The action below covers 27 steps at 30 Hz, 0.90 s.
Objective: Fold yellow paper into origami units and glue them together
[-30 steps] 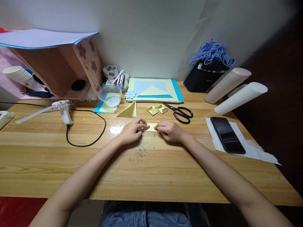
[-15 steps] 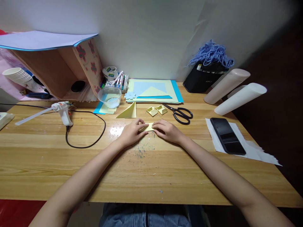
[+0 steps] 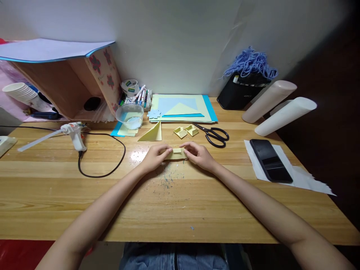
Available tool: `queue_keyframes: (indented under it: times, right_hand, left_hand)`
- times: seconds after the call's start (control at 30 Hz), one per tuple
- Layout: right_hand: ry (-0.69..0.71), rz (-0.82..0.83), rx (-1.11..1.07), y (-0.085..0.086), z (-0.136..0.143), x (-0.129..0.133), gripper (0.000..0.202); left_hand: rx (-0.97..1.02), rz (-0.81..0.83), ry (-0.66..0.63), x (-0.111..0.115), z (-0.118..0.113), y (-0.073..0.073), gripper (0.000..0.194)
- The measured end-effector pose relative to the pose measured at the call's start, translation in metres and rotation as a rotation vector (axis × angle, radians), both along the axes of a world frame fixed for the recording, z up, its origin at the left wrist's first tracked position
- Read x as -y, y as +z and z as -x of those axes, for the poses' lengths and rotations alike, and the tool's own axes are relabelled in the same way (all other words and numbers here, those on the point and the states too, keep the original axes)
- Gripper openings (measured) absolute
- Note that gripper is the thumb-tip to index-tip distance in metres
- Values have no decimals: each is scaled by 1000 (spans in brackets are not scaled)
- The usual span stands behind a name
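The yellow paper strip (image 3: 174, 155) is resting at or just above the middle of the table (image 3: 168, 204), between the two hands; whether it is touching the wood is hard to tell. It is now showing a broader face and a small raised fold along its middle, where half a second ago it was lying as a plain, narrow band. The left hand (image 3: 153, 157) is pinching its left end, thumb in front and fingers curling behind, nearly closed. The right hand (image 3: 201, 156) is gripping the right end likewise, its thumb pressing the near face and its fingers arching over the far side; the thumbs are now sitting farther apart. Just beyond, two small folded yellow pieces (image 3: 186, 131) are lying beside the black scissors (image 3: 216, 135), with a yellow folded triangle (image 3: 153, 133) standing to their left. Farther out, the glue gun (image 3: 75, 135) is lying on the left, the phone (image 3: 270, 160) is resting on white paper (image 3: 305, 179) on the right, and stacked coloured sheets (image 3: 184, 108) are lying at the far side, all staying in place.
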State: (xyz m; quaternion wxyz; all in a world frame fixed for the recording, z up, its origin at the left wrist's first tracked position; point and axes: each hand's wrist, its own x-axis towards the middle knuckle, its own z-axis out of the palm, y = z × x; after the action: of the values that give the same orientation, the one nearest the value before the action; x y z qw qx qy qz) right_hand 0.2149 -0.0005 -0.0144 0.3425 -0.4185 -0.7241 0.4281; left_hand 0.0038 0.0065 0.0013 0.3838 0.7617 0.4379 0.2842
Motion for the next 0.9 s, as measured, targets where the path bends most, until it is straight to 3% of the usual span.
queue_keyframes:
  times: [0.17, 0.9]
  right_hand:
    - [-5, -11, 33, 2, 0, 0, 24]
    - [36, -172, 220, 3, -1, 0, 18]
  left_hand:
    - [26, 103, -19, -1, -1, -2, 35]
    - [45, 206, -97, 5, -7, -3, 35]
